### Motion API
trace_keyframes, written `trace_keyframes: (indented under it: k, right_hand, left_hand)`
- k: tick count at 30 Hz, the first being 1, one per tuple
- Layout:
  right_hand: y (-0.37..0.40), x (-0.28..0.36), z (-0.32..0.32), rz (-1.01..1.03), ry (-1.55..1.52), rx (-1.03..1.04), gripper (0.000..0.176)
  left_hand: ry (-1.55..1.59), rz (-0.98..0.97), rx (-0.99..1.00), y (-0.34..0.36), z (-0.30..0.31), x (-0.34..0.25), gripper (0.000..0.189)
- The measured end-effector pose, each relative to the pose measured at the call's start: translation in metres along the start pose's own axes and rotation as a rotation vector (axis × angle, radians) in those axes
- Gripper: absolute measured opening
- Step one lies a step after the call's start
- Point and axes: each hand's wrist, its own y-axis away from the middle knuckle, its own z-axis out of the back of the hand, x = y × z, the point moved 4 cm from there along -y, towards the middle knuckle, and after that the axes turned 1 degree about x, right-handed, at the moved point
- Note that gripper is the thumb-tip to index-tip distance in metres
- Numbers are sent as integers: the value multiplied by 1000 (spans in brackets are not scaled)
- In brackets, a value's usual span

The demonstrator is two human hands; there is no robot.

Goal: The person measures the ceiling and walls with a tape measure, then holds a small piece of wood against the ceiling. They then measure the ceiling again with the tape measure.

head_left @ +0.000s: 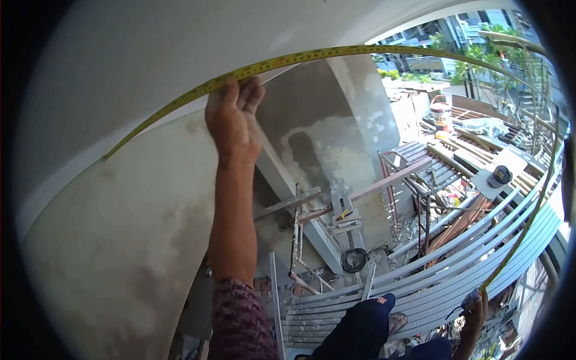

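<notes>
A yellow tape measure blade (300, 58) arcs across the head view. Its far end meets the corner where the wall and ceiling join at left, and the other end curves down on the right. My left hand (235, 123) is raised high, its fingers bent and closed at the blade's lower edge. Low on the right, my right hand (475, 315) grips the dark tape measure case (473, 299), where the blade comes out. The fingers around the case are partly in shadow.
Below me are long grey ribbed metal planks (390, 318), with my foot (397, 322) on them. A pink-painted scaffold frame (420, 192), a coiled black hose (354, 260), a bucket (441, 114) and a dark cap (499, 176) stand or lie beyond. A plastered wall (120, 240) rises at left.
</notes>
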Motion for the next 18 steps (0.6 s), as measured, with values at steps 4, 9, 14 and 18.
trace_keyframes:
  k: [4,9,14,18]
  right_hand:
    - [-3,47,-5,-46,-113,44,56]
    - [-13,61,-6,4,-84,61,61]
    - [-23,71,-15,61,-88,115,61]
    - [-19,73,-22,79,-69,162,63]
  left_hand:
    - [-8,-7,18,-26,11,6,40]
    - [-71,-39,19,-44,10,3,51]
    - [10,-46,75,-70,5,-1,51]
    - [40,-34,103,-104,10,7,51]
